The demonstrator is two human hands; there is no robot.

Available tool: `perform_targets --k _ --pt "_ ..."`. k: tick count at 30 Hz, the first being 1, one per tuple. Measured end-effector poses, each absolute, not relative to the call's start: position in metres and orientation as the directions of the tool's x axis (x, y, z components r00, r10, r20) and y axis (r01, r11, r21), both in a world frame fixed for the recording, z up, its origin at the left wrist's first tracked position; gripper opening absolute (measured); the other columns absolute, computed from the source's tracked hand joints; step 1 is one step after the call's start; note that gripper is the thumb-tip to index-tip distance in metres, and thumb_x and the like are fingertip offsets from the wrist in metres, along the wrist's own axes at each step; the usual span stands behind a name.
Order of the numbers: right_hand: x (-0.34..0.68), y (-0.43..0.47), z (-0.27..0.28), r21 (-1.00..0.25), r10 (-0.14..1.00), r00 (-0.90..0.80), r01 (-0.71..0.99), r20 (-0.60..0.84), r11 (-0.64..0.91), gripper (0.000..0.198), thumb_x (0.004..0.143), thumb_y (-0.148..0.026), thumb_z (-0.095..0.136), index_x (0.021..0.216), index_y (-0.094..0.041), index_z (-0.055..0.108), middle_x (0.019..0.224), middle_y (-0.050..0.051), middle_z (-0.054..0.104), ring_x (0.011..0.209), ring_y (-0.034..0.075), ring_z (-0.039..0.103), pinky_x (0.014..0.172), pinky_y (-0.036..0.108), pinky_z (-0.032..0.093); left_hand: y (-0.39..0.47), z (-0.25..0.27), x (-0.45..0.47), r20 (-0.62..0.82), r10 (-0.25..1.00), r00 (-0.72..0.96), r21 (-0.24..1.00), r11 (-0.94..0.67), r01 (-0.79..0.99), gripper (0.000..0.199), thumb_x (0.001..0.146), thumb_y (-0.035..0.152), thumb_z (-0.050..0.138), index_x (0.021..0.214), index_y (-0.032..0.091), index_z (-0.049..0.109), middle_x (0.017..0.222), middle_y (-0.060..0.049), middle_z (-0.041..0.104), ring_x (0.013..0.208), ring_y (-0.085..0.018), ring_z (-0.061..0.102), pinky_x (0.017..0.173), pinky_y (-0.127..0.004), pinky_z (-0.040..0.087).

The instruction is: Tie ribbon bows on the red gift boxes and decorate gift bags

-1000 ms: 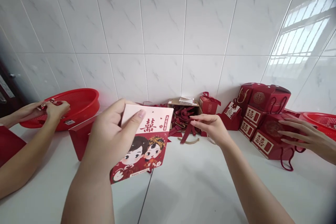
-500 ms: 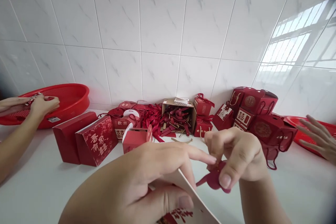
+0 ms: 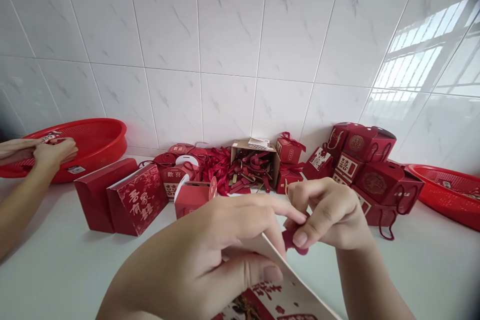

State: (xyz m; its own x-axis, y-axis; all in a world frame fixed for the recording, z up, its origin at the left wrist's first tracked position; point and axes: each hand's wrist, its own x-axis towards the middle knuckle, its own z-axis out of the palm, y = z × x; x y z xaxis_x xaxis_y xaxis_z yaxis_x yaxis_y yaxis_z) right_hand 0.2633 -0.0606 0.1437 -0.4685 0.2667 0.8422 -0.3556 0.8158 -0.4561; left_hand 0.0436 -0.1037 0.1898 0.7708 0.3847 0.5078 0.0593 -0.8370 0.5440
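My left hand [image 3: 198,255] is closed on a white paper box or bag [image 3: 288,290] with red print, seen close at the bottom; its thumb lies on the printed face. My right hand [image 3: 333,210] pinches a dark red strip [image 3: 296,246], perhaps ribbon or a strap, near the white panel's upper edge. My left index fingertip reaches over to the right fingers. Most of the strip hides behind the fingers, and the lower part of the box is out of frame.
Two red gift boxes [image 3: 138,200] stand at left. A carton [image 3: 277,167] of dark red straps and a ribbon heap [image 3: 217,165] lie by the wall. Stacked red boxes [image 3: 378,180] stand at right. Red baskets [image 3: 112,142] flank both sides; another person's hands [image 3: 56,152] work at the left one.
My right hand has moved left with the red strip, closer to the white panel. The other person's hand at far right has left the view. The hands at the left basket have shifted slightly left.
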Motion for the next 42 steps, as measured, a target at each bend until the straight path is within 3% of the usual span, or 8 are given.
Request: perform_targets --k 7,10,15,19,23,27,33,42 --pt "0.261 -0.058 0.145 -0.427 0.276 -0.451 -0.276 0.849 0.861 0.027 0.077 -0.010 0.075 0.099 -0.027 0.078 0.067 0.000 0.060 0.057 0.009 0.060 0.046 0.019 0.050 -0.099 0.187 0.043 0.542 0.374 0.752 0.492 -0.867 0.076 0.011 0.087 0.012 0.058 0.081 0.021 0.060 0.074 -0.001 0.067 0.108 -0.021 0.063 0.090 -0.030 0.054" --pt "0.268 -0.053 0.145 -0.459 0.332 -0.427 -0.239 0.841 0.856 0.024 0.080 -0.011 0.073 0.096 -0.028 0.079 0.069 0.001 0.062 0.057 0.010 0.062 0.048 0.021 0.050 -0.097 0.185 0.038 0.545 0.419 0.726 0.501 -0.857 0.118 0.010 0.087 0.013 0.059 0.083 0.023 0.061 0.073 -0.001 0.067 0.116 -0.023 0.059 0.092 -0.032 0.053" --pt "0.305 -0.052 0.149 -0.483 0.391 -0.331 -0.269 0.859 0.833 0.015 0.080 -0.022 0.075 0.089 -0.033 0.079 0.063 0.000 0.059 0.054 0.010 0.054 0.049 0.025 0.044 -0.091 0.182 0.029 0.763 0.576 0.293 0.520 -0.816 0.252 0.005 0.089 0.023 0.060 0.088 0.026 0.064 0.091 -0.001 0.067 0.100 -0.020 0.062 0.078 -0.029 0.052" --pt "0.312 -0.065 0.152 -0.469 0.357 -0.364 -0.288 0.860 0.835 0.010 0.079 -0.030 0.075 0.086 -0.036 0.079 0.059 0.000 0.056 0.056 0.011 0.049 0.050 0.027 0.042 -0.087 0.180 0.039 0.808 0.589 0.030 0.549 -0.769 0.328 0.005 0.088 0.028 0.063 0.084 0.024 0.062 0.089 0.000 0.065 0.082 -0.015 0.060 0.062 -0.024 0.047" --pt "0.286 -0.074 0.154 -0.437 0.378 -0.319 -0.139 0.869 0.889 0.023 0.077 -0.016 0.076 0.087 -0.036 0.079 0.096 0.005 0.067 0.098 0.021 0.060 0.072 0.032 0.055 -0.089 0.177 0.060 0.836 0.547 0.041 0.493 -0.782 0.381 0.006 0.088 0.025 0.062 0.084 0.021 0.061 0.083 0.000 0.065 0.077 -0.013 0.060 0.060 -0.022 0.045" --pt "0.270 -0.069 0.155 -0.438 0.395 -0.298 -0.095 0.869 0.894 0.023 0.077 -0.016 0.076 0.086 -0.037 0.079 0.146 -0.003 0.047 0.142 0.029 0.033 0.109 0.044 0.042 -0.093 0.173 0.074 0.876 0.461 0.142 0.388 -0.849 0.358 0.005 0.088 0.015 0.059 0.086 0.019 0.060 0.080 0.000 0.064 0.079 -0.013 0.061 0.069 -0.023 0.048" --pt "0.273 -0.066 0.156 -0.422 0.386 -0.314 -0.052 0.867 0.905 0.027 0.080 -0.016 0.074 0.094 -0.039 0.077 0.088 0.000 0.078 0.148 0.021 0.019 0.120 0.050 0.026 -0.093 0.170 0.082 0.905 0.330 0.269 0.275 -0.936 0.222 0.013 0.087 0.006 0.058 0.089 0.019 0.061 0.084 -0.001 0.064 0.083 -0.013 0.062 0.073 -0.025 0.050" --pt "0.273 -0.069 0.159 -0.469 0.450 -0.297 0.008 0.842 0.883 0.020 0.079 -0.018 0.075 0.086 -0.037 0.078 0.086 0.000 0.078 0.146 0.022 0.025 0.119 0.050 0.028 -0.087 0.169 0.082 0.922 0.233 0.309 0.173 -0.963 0.209 0.016 0.085 0.002 0.058 0.092 0.016 0.062 0.088 -0.003 0.065 0.089 -0.013 0.062 0.078 -0.023 0.051"
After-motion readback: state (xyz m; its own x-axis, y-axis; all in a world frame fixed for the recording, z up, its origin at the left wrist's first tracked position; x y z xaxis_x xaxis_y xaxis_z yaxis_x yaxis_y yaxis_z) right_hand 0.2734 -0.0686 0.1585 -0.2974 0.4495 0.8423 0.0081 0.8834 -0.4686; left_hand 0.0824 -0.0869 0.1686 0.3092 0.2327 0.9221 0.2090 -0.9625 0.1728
